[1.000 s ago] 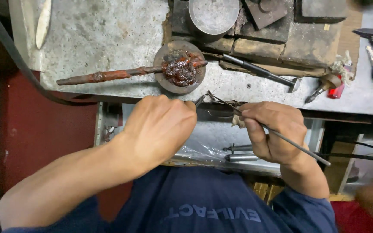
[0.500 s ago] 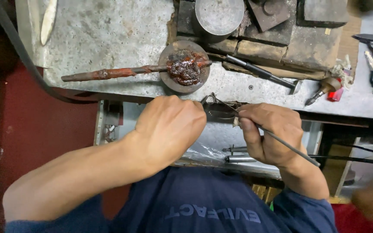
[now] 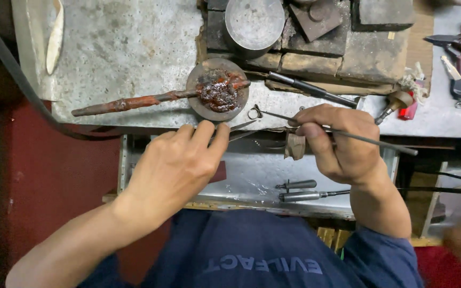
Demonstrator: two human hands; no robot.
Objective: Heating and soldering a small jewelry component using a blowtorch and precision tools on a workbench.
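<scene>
My left hand (image 3: 174,168) pinches a pair of pointed metal tweezers (image 3: 241,128), whose tips point right along the bench edge. My right hand (image 3: 342,144) grips a long thin metal rod (image 3: 374,140). The rod's far end carries a small metal ring (image 3: 253,112) just above the bench edge. The ring hangs close below a round metal disc (image 3: 217,90) caked with dark red pitch, which sits on a rusty stick handle (image 3: 129,102). A small wooden bench peg (image 3: 294,146) juts out under my right thumb.
The grey stone bench slab (image 3: 124,48) holds scorched bricks (image 3: 348,58), a round metal bowl (image 3: 254,21), a black tool (image 3: 310,88) and a red lighter (image 3: 409,112). Pliers (image 3: 454,41) lie far right. The open metal drawer (image 3: 252,176) below holds two handled tools (image 3: 301,191).
My hands were close together at the bench peg; now they are apart. The right hand has lifted the rod's ringed end up to the bench edge near the disc.
</scene>
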